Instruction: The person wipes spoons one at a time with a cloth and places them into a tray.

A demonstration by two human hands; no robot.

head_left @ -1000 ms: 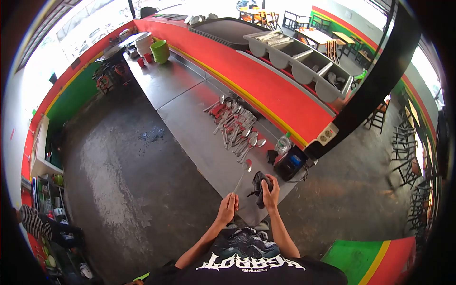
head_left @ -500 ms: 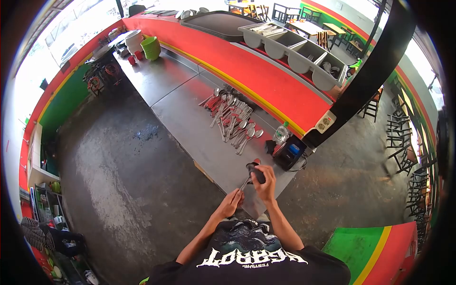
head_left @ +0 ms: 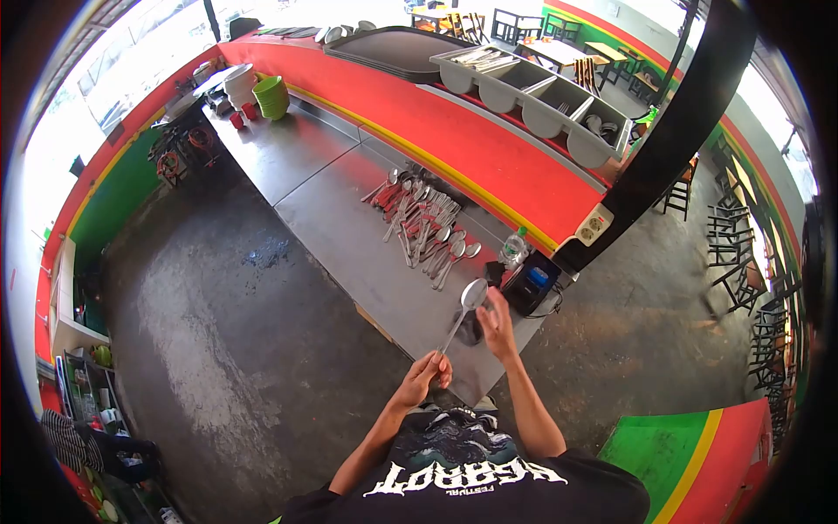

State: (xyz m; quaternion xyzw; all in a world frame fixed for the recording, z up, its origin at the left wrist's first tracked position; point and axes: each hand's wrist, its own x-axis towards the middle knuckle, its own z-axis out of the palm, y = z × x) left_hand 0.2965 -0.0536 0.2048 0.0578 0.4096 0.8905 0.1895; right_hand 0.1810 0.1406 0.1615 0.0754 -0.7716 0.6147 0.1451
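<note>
My left hand [head_left: 426,377] is closed around the handle of a metal spoon [head_left: 474,294], whose bowl points up and away from me over the steel counter [head_left: 401,301]. Just right of the spoon, my right hand [head_left: 497,327] is open, its fingers apart and somewhat blurred. A dark, cloth-like bundle [head_left: 469,328] shows behind the spoon's handle, beside the right hand. Farther along the counter lies a loose pile of cutlery [head_left: 423,218], mostly spoons and forks, with handles pointing various ways.
A clear bottle [head_left: 514,248] and a black device [head_left: 531,286] with a cable stand at the counter's right. On the red ledge sit a grey cutlery tray [head_left: 531,96] and stacked dark trays [head_left: 393,51]. Green bowls [head_left: 272,98] stand far left. A person [head_left: 87,441] is at lower left.
The dark bundle has left my right hand, which has opened and moved slightly right. The spoon's bowl, covered before, now shows fully. My left hand keeps its hold on the handle.
</note>
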